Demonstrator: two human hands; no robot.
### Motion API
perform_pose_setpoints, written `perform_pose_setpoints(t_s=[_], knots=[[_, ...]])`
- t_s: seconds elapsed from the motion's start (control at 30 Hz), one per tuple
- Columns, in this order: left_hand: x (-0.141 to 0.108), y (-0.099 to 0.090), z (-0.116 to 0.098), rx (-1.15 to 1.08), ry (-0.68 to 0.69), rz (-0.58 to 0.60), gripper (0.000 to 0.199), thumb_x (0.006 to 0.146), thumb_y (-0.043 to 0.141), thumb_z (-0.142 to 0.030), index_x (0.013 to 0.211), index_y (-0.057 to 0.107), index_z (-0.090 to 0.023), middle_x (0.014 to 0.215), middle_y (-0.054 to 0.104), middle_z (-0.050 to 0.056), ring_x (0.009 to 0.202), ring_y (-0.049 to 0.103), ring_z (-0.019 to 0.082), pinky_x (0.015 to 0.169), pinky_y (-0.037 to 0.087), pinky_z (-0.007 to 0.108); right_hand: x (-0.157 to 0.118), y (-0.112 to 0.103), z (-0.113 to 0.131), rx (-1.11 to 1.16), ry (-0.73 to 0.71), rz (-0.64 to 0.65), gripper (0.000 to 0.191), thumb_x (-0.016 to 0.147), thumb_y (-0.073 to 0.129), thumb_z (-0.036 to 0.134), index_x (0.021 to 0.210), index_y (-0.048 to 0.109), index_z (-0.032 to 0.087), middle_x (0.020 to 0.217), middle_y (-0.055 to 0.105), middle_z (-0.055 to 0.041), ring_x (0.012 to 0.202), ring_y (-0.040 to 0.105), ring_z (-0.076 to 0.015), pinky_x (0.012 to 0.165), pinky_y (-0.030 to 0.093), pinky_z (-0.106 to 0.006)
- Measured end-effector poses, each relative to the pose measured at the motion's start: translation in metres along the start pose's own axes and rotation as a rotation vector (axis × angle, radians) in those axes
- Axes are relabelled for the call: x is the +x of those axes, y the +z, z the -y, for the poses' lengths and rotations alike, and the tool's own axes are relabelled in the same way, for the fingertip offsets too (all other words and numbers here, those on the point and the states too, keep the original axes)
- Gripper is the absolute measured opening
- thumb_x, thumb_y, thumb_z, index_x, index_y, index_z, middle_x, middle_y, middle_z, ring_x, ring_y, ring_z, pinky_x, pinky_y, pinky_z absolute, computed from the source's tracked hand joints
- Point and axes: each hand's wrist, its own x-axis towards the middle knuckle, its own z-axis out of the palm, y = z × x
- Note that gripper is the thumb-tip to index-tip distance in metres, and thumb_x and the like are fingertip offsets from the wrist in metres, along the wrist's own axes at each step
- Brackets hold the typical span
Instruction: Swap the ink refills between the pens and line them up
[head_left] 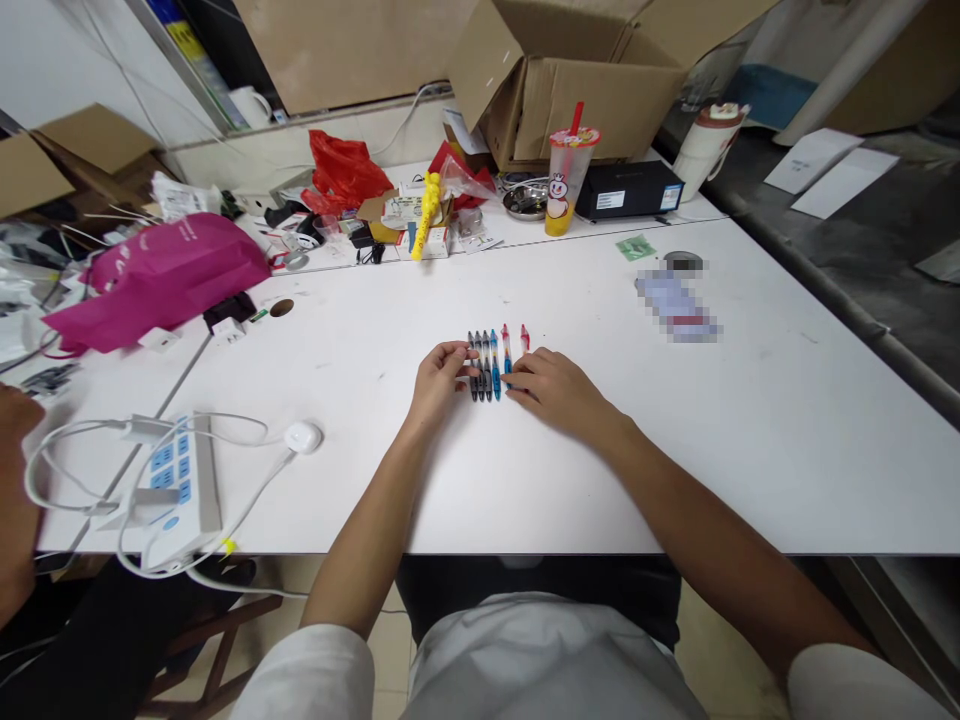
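Note:
Several click pens lie side by side on the white table (360, 400), pointing away from me. On the left of the row are black pens (484, 382), then a blue pen (496, 380). Beside it is a pen with a red top and blue lower barrel (506, 345). A red-topped pen (525, 338) lies a little apart, its lower part hidden by my right hand (561, 388). My left hand (441, 380) rests at the row's left side, fingers apart and touching the outermost black pens. The right fingers stretch out to the red-and-blue pen's lower end.
A power strip (202, 490) with white cables lies at left, near another person's arm (16, 490). Farther back are a magenta bag (172, 275), a yellow stick toy (427, 215), a drink cup (566, 185), a black box (630, 190) and a cardboard box (600, 110).

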Motion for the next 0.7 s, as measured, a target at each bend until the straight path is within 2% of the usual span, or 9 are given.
perform_pose_setpoints(t_s=[0.17, 0.37, 0.5, 0.7], knots=[[-0.0009, 0.0, -0.0005, -0.002, -0.003, 0.001, 0.019, 0.094, 0.067, -0.035, 0.106, 0.068, -0.021, 0.118, 0.074, 0.01, 0.08, 0.069, 0.015, 0.06, 0.047, 0.025, -0.001, 0.0027, -0.003, 0.009, 0.009, -0.004, 0.024, 0.104, 0.055, 0.03, 0.111, 0.077, 0.023, 0.113, 0.072, -0.0098, 0.105, 0.06, -0.028, 0.087, 0.046, -0.043], [-0.0012, 0.0007, 0.0, -0.003, -0.005, -0.005, 0.02, 0.093, 0.068, -0.036, 0.106, 0.068, -0.02, 0.116, 0.074, 0.01, 0.079, 0.069, 0.014, 0.059, 0.046, 0.024, -0.0016, 0.0018, -0.0038, -0.001, 0.024, 0.003, 0.016, 0.099, 0.063, 0.03, 0.107, 0.074, 0.021, 0.111, 0.073, -0.009, 0.106, 0.061, -0.0287, 0.087, 0.046, -0.043], [-0.001, 0.0005, -0.0003, 0.0, -0.004, -0.004, 0.022, 0.091, 0.069, -0.038, 0.105, 0.068, -0.02, 0.117, 0.074, 0.01, 0.079, 0.069, 0.014, 0.058, 0.046, 0.023, -0.0018, 0.0008, -0.0042, 0.008, 0.012, -0.005, 0.015, 0.099, 0.062, 0.031, 0.106, 0.073, 0.023, 0.121, 0.072, -0.0093, 0.113, 0.06, -0.0298, 0.09, 0.046, -0.044], [-0.0015, 0.0001, -0.0008, -0.006, -0.005, -0.002, 0.021, 0.092, 0.069, -0.037, 0.104, 0.068, -0.021, 0.116, 0.074, 0.01, 0.08, 0.069, 0.015, 0.06, 0.046, 0.025, -0.004, -0.0009, -0.0067, -0.015, 0.012, 0.026, 0.029, 0.099, 0.061, 0.032, 0.125, 0.071, 0.023, 0.128, 0.071, -0.0111, 0.117, 0.06, -0.0321, 0.094, 0.046, -0.048]])
